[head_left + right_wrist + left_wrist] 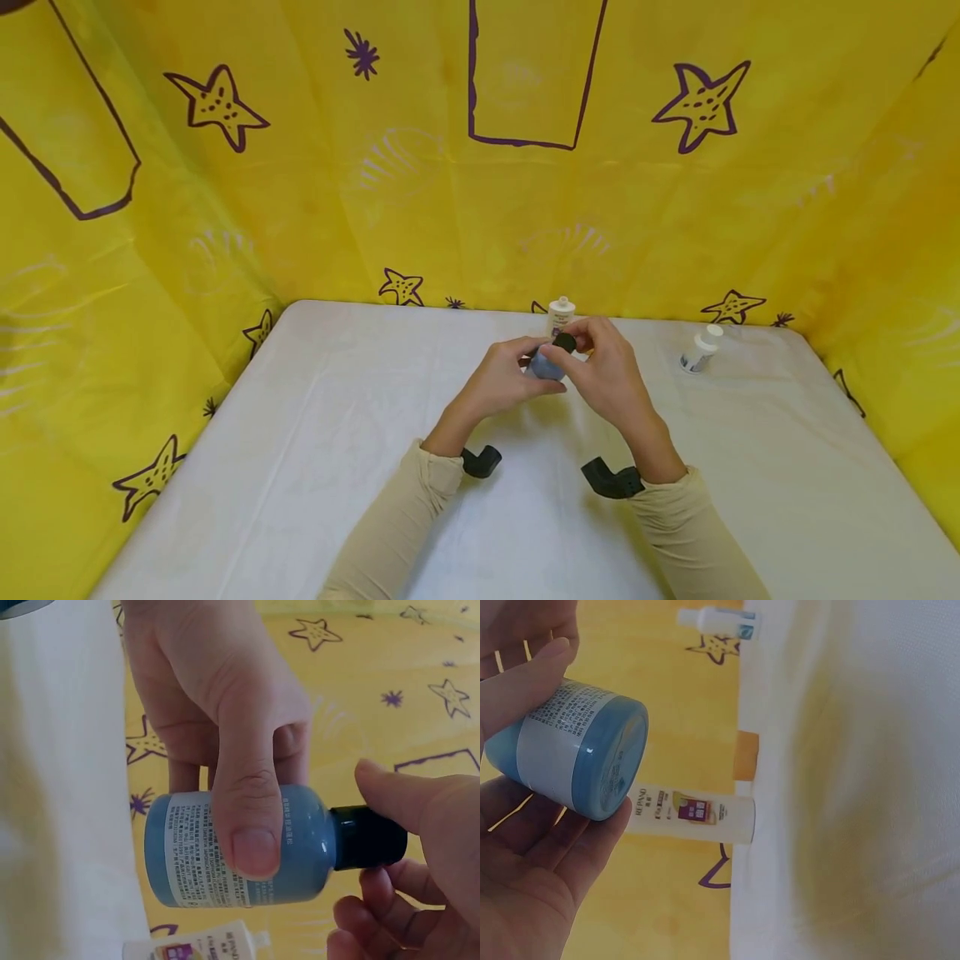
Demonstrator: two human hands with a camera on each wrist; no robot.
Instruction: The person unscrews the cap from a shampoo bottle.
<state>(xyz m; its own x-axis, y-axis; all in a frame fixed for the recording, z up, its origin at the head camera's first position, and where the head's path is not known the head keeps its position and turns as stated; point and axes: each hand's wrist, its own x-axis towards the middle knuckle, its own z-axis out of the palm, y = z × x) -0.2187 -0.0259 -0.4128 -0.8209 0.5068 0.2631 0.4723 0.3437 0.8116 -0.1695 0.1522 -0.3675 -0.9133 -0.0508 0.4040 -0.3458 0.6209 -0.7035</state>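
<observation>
My left hand [504, 375] grips a blue bottle [306, 825] with a black cap around its body, thumb across the printed label. The thumb and fingers of my right hand [609, 367] pinch the black cap [371, 837], which sits on the bottle's neck. In the head view the bottle is held up above the white table, tilted, and partly covered by the fingers. The left wrist view shows its round blue base [619, 761] facing the camera.
Behind the hands stands a white bottle [561, 313] with a printed label. Another white bottle [700, 350] stands further right on the white-covered table [315, 467]. A yellow patterned curtain [315, 167] rises at the back and both sides.
</observation>
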